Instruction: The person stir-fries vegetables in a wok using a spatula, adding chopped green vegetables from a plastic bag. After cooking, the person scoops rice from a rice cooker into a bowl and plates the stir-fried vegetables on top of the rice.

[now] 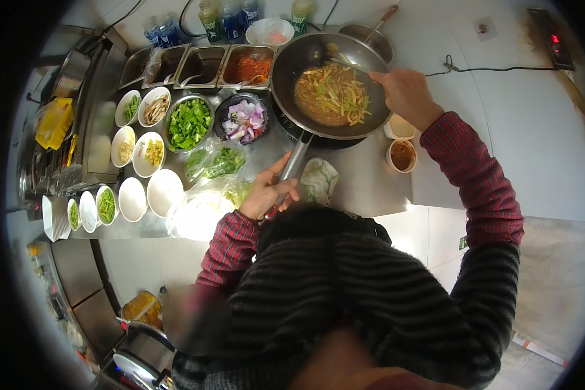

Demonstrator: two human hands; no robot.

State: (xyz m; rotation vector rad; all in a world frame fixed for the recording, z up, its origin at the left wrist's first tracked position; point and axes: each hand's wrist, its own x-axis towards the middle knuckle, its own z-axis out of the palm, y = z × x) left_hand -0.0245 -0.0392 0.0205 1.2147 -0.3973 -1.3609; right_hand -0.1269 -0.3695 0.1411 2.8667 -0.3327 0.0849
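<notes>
My left hand (269, 189) is closed around the long metal handle (292, 163) of a dark wok (285, 83), which is tilted over a round burner (339, 142). Sliced vegetables in brown sauce (334, 92) lie in the wok. Above its right rim, my right hand (409, 92) grips the handle of a cooking utensil (346, 63) whose far end reaches into the food near the wok's back; its exact shape is hard to tell. A crumpled cloth (319, 180) lies on the steel counter just right of the wok handle.
Left of the wok stand bowls of chopped green peppers (190, 123) and onions (243, 118), with steel sauce trays (246, 68) behind. White bowls (165, 192) and plastic bags of greens (219, 163) line the counter. Small tubs (401, 156) sit right; a saucepan (370, 41) stands behind.
</notes>
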